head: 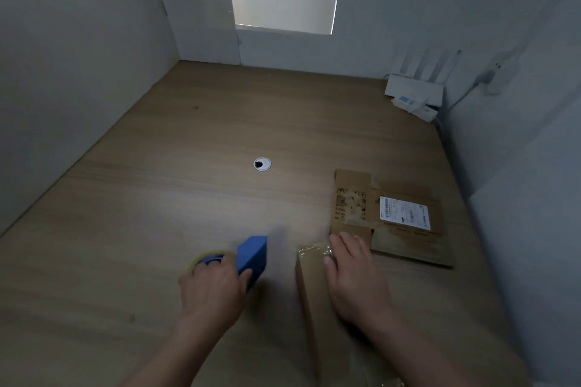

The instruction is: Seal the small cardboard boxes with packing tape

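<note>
Fingers (pixel 210 265) of the left hand (pixel 213 289) are curled round the blue tape dispenser (pixel 253 253), thumb against its side; the clear tape roll (pixel 201 258) shows just beyond the knuckles. The dispenser is low over the wooden desk (pixel 157 198); contact with the desk cannot be confirmed.

Right hand (pixel 358 286): fingers (pixel 342 248) laid nearly straight and flat on top of the small cardboard box (pixel 309 292), holding nothing. The box lies at the near right of the desk, long axis running away from the person. A glossy strip of tape (pixel 311 250) shows at its far end, beside the fingertips.

A flattened carton (pixel 393 220) bearing a white label lies just beyond the box, apparently touching it.

Assessment: the box appears light, its walls thin and easily dented. Its taped surfaces are likely slick. It would slide under the pull of the tape unless pinned. Hold is best taken with a flat palm on top or across the two long sides, clear of the seam.
</note>
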